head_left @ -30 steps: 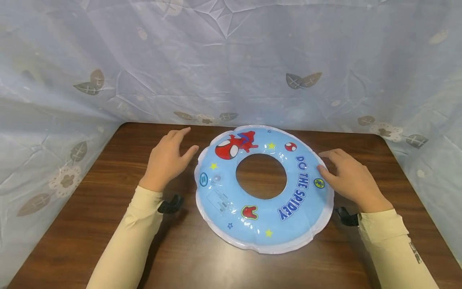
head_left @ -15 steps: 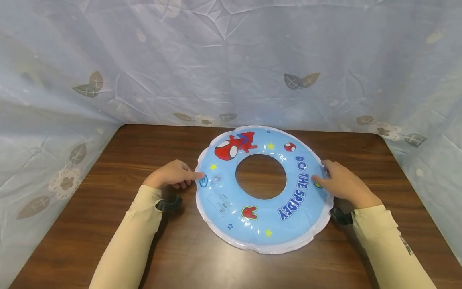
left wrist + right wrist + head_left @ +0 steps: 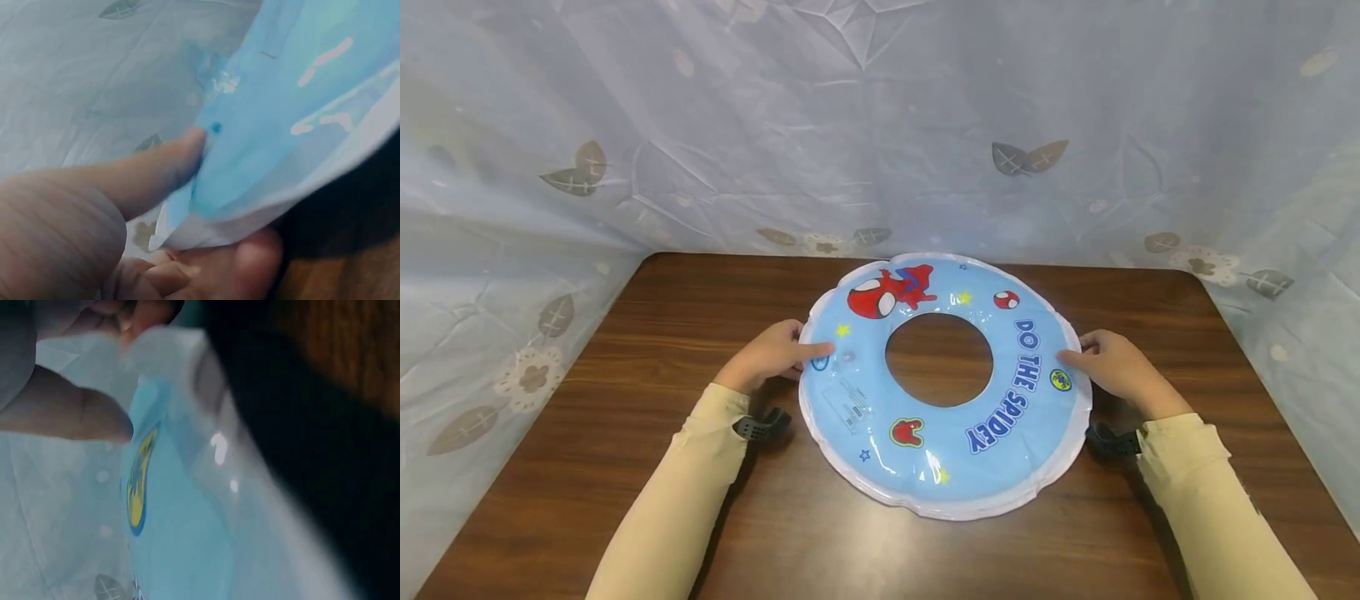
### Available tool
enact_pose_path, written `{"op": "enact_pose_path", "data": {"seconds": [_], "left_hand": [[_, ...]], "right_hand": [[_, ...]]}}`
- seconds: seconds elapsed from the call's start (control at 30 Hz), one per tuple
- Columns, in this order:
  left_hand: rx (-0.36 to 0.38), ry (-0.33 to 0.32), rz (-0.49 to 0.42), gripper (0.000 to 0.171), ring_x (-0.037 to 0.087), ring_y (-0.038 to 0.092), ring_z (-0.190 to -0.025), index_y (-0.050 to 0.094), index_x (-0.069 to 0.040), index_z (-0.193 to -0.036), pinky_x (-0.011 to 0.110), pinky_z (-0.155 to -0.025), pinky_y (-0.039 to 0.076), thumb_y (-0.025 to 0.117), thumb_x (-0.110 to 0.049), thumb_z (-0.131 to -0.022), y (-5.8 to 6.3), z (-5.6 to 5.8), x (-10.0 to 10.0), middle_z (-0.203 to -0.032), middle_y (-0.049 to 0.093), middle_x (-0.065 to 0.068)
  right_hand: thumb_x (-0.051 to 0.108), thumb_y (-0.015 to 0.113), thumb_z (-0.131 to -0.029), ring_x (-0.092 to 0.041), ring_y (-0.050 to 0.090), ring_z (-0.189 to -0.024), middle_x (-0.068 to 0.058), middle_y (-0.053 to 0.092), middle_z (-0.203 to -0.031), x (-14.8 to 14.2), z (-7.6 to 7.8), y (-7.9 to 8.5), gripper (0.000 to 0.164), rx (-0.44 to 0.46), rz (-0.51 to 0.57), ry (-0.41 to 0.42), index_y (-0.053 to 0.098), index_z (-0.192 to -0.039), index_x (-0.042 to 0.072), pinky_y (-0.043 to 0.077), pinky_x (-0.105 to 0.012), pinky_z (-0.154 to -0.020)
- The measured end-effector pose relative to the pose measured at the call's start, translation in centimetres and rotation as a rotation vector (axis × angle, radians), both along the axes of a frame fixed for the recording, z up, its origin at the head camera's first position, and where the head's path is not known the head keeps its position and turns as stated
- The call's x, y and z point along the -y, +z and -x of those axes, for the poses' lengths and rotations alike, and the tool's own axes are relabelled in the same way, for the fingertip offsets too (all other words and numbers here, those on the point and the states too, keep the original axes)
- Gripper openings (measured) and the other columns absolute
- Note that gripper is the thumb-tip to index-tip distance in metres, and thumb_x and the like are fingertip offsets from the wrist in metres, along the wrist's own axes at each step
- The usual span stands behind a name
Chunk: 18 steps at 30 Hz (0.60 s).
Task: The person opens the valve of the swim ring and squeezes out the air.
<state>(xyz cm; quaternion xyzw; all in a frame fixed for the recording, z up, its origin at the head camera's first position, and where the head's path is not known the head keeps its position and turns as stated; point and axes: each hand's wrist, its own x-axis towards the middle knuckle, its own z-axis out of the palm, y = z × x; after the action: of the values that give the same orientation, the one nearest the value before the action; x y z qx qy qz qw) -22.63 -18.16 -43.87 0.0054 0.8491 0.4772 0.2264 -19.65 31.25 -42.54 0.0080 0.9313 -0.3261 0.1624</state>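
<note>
A light blue inflatable swim ring (image 3: pixel 917 454) with a white seam, a red cartoon figure and the words "DO THE SPIDEY" spans the middle of the head view. My left hand (image 3: pixel 772 353) pinches its left edge, thumb on top and curled fingers underneath. On the opposite edge my right hand (image 3: pixel 1116 367) grips the ring beside a round yellow badge (image 3: pixel 1061 380). In the left wrist view the thumb (image 3: pixel 169 167) presses the blue vinyl while the fingers fold beneath the white seam. The right wrist view shows the other thumb (image 3: pixel 94 415) on the ring's top face.
A dark wooden table (image 3: pixel 625 400) lies under the ring. Behind it and at both sides hangs a pale blue-grey curtain (image 3: pixel 760 125) with leaf and flower prints. Black straps (image 3: pixel 762 427) circle both wrists.
Both hands have come in from the sides and taken hold of the ring's left and right edges. The ring has turned slightly and shifted a little to the left.
</note>
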Motion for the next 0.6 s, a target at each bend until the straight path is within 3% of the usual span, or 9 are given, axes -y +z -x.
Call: {"op": "enact_pose_path", "data": {"seconds": [0.2, 0.37, 0.47, 0.6], "left_hand": [[-0.028, 0.022, -0.007, 0.044, 0.025, 0.077, -0.085, 0.061, 0.000, -0.126, 0.040, -0.080, 0.063, 0.075, -0.030, -0.097, -0.35, 0.03, -0.32, -0.102, 0.076, 0.015], [-0.093, 0.056, 0.024, 0.036, 0.021, 0.074, -0.077, 0.067, 0.004, -0.119, 0.037, -0.072, 0.063, 0.065, -0.029, -0.104, -0.63, 0.15, -0.16, -0.094, 0.074, 0.015], [-0.143, 0.063, 0.085, 0.036, 0.020, 0.071, -0.071, 0.068, 0.004, -0.113, 0.034, -0.065, 0.062, 0.063, -0.032, -0.105, -0.82, 0.12, -0.04, -0.089, 0.072, 0.014], [-0.194, 0.087, 0.232, 0.037, 0.020, 0.064, -0.063, 0.066, -0.001, -0.097, 0.030, -0.057, 0.055, 0.068, -0.038, -0.101, -0.93, -0.06, 0.16, -0.078, 0.068, 0.012]], "right_hand": [[0.033, 0.059, -0.105, -0.028, 0.064, -0.085, -0.016, 0.071, -0.094, -0.70, 0.12, -0.25, 0.043, -0.046, 0.005, -0.011, 0.062, -0.116, -0.008, 0.052, -0.042, -0.076], [0.033, 0.057, -0.106, -0.031, 0.062, -0.086, -0.018, 0.069, -0.094, -1.03, 0.03, -0.23, 0.041, -0.071, -0.025, -0.027, 0.063, -0.114, -0.007, 0.049, -0.039, -0.072], [0.035, 0.057, -0.105, -0.031, 0.062, -0.086, -0.017, 0.069, -0.093, -0.86, 0.06, -0.33, 0.042, -0.060, -0.049, -0.020, 0.063, -0.112, -0.006, 0.049, -0.039, -0.073], [0.035, 0.058, -0.104, -0.030, 0.060, -0.083, -0.015, 0.067, -0.087, -0.62, 0.22, -0.41, 0.038, -0.045, -0.103, 0.008, 0.064, -0.102, -0.003, 0.048, -0.039, -0.070]]}}
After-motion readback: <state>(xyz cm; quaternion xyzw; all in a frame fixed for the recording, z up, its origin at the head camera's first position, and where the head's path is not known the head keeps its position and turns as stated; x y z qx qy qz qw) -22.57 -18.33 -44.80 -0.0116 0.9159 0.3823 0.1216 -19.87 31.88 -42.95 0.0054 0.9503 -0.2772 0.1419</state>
